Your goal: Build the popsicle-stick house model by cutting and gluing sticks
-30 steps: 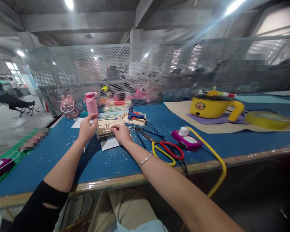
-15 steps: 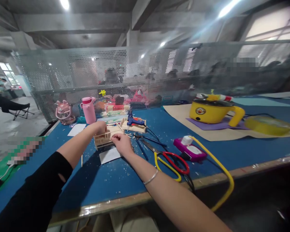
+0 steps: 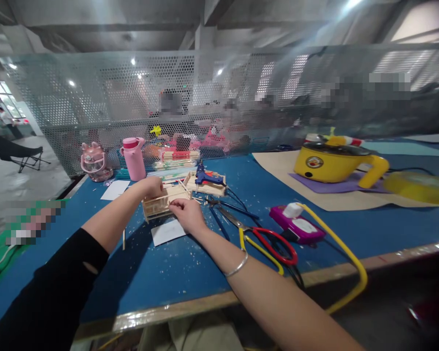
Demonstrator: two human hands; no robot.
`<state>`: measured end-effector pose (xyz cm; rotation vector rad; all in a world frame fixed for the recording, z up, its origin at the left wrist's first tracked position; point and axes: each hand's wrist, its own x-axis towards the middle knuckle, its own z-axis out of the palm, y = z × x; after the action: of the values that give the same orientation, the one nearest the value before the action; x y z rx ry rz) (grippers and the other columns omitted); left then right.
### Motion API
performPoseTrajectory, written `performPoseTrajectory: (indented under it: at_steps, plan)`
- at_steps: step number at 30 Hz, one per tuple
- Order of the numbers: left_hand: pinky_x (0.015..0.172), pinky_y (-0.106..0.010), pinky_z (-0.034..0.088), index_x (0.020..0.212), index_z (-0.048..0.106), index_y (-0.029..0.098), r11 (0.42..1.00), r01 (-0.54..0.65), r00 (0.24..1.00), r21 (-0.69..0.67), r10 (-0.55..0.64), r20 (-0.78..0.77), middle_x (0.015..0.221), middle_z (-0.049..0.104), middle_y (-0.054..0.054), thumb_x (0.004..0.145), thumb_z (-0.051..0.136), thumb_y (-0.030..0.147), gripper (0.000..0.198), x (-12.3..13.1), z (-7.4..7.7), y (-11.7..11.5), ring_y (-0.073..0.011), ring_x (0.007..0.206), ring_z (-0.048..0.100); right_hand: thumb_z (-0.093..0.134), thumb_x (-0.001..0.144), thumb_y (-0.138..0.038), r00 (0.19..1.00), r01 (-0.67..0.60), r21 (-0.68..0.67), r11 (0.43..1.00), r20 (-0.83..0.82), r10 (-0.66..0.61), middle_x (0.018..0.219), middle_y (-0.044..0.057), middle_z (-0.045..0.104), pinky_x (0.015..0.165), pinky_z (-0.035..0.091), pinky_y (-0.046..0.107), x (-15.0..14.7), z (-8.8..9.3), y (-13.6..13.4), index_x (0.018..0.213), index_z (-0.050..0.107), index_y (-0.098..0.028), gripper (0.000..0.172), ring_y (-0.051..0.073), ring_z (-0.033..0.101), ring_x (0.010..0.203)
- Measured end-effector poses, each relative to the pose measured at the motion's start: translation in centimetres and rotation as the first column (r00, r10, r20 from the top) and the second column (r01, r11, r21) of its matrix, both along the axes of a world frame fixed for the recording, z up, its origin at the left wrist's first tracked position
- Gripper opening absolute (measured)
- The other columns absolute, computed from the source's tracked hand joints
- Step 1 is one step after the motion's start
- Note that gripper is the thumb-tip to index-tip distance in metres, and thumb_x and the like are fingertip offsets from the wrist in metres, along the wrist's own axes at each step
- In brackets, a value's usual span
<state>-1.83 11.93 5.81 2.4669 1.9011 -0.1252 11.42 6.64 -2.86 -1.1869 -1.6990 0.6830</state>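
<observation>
A: Two hands on the small pale craft-stick frame [image 3: 161, 202] – where on the blue table [image 3: 175, 273]?

B: I log: left hand [image 3: 151, 186] cupped over its far-left top, right hand [image 3: 188, 214] pinching its near-right edge; long axis left-right, on white paper [image 3: 166, 232]

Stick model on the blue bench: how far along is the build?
Done: the wooden stick model already has slatted walls standing as a box frame. In hand: the left hand steadies its back, the right hand pinches at its front edge. Left: it looks unfinished, judging by the loose sticks behind it and the blue glue gun lying close by on a second wooden piece.
</observation>
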Motion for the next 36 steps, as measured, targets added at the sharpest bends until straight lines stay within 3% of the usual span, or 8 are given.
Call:
performPoseTrajectory:
  at_steps: [7, 14, 17, 20, 24, 28, 32, 36]
  plan:
    - [0.062, -0.021, 0.040, 0.085, 0.069, 0.018, 0.998, 0.001, 1.000, 0.059, -0.001, -0.007, 0.084, 0.068, -0.009, 0.062, 0.057, 0.029, 0.028, -0.4, -0.5, 0.0, -0.0190, 0.076, 0.059, 0.052, 0.071, -0.026, 0.985, -0.007, 0.106, 0.994, 0.174, -0.011, 0.056, -0.002, 0.059, 0.050, 0.029, 0.019, 0.2, 0.5, -0.3, 0.071, 0.068, -0.020, 0.018, 0.009, 0.045, 0.051]
    - [0.060, -0.020, 0.039, 0.082, 0.068, 0.018, 0.991, -0.014, 0.999, 0.131, 0.007, 0.053, 0.079, 0.069, -0.006, 0.066, 0.054, 0.033, 0.026, -0.6, -0.4, -0.6, -0.0172, 0.072, 0.059, 0.052, 0.073, -0.029, 0.976, -0.012, 0.140, 0.990, 0.217, -0.019, 0.060, -0.002, 0.062, 0.050, 0.028, 0.019, 0.3, 0.5, -0.2, 0.074, 0.069, -0.021, 0.018, 0.010, 0.048, 0.054]
    - [0.061, -0.021, 0.039, 0.083, 0.066, 0.015, 0.971, -0.041, 0.969, 0.234, -0.018, 0.245, 0.077, 0.068, -0.007, 0.076, 0.043, 0.029, 0.029, -0.8, 0.5, -2.5, -0.0159, 0.069, 0.059, 0.053, 0.072, -0.031, 0.980, 0.004, 0.119, 0.993, 0.197, -0.027, 0.062, -0.001, 0.064, 0.052, 0.031, 0.020, 0.2, 0.3, 0.0, 0.076, 0.070, -0.022, 0.019, 0.011, 0.050, 0.056]
    - [0.062, -0.023, 0.041, 0.087, 0.063, 0.013, 0.959, -0.019, 0.886, 0.282, -0.114, 0.448, 0.078, 0.067, -0.007, 0.081, 0.034, 0.036, 0.037, -1.2, 0.7, -4.8, -0.0149, 0.068, 0.058, 0.052, 0.072, -0.027, 0.976, 0.009, 0.123, 0.992, 0.216, -0.036, 0.064, -0.001, 0.065, 0.053, 0.032, 0.020, 0.1, 0.4, 0.1, 0.077, 0.070, -0.022, 0.019, 0.012, 0.051, 0.057]
    - [0.059, -0.023, 0.042, 0.111, 0.050, 0.011, 0.982, 0.070, 0.821, 0.174, -0.156, 0.549, 0.079, 0.066, -0.006, 0.068, 0.053, 0.038, 0.051, -1.4, -0.6, -6.5, -0.0144, 0.067, 0.058, 0.051, 0.072, -0.025, 0.951, 0.024, 0.146, 0.989, 0.303, -0.067, 0.066, 0.000, 0.066, 0.055, 0.032, 0.021, 0.1, 0.8, -0.3, 0.079, 0.069, -0.024, 0.019, 0.013, 0.053, 0.060]
    - [0.056, -0.023, 0.041, 0.117, 0.045, 0.011, 0.982, 0.134, 0.797, 0.134, -0.187, 0.574, 0.071, 0.062, -0.002, 0.063, 0.056, 0.030, 0.059, -1.0, -1.9, -6.3, -0.0128, 0.061, 0.055, 0.049, 0.075, -0.027, 0.916, 0.030, 0.220, 0.975, 0.385, -0.115, 0.072, 0.003, 0.067, 0.056, 0.031, 0.024, 0.1, 1.2, -0.6, 0.080, 0.069, -0.024, 0.021, 0.016, 0.055, 0.065]
    - [0.052, -0.021, 0.039, 0.120, 0.042, 0.009, 0.980, 0.132, 0.781, 0.152, -0.197, 0.593, 0.066, 0.059, -0.001, 0.063, 0.056, 0.030, 0.063, -0.8, -2.1, -6.0, -0.0123, 0.058, 0.053, 0.047, 0.076, -0.027, 0.885, 0.043, 0.249, 0.968, 0.440, -0.152, 0.073, 0.004, 0.068, 0.055, 0.030, 0.024, 0.1, 1.3, -0.6, 0.080, 0.069, -0.025, 0.022, 0.017, 0.056, 0.066]
    - [0.052, -0.021, 0.037, 0.120, 0.045, 0.012, 0.964, 0.131, 0.846, 0.230, -0.230, 0.482, 0.064, 0.061, -0.001, 0.065, 0.053, 0.027, 0.058, -0.9, -1.8, -6.2, -0.0130, 0.057, 0.055, 0.045, 0.077, -0.029, 0.858, 0.037, 0.223, 0.974, 0.493, -0.146, 0.074, 0.004, 0.067, 0.056, 0.031, 0.023, 0.1, 1.4, -0.6, 0.081, 0.068, -0.024, 0.024, 0.016, 0.057, 0.067]
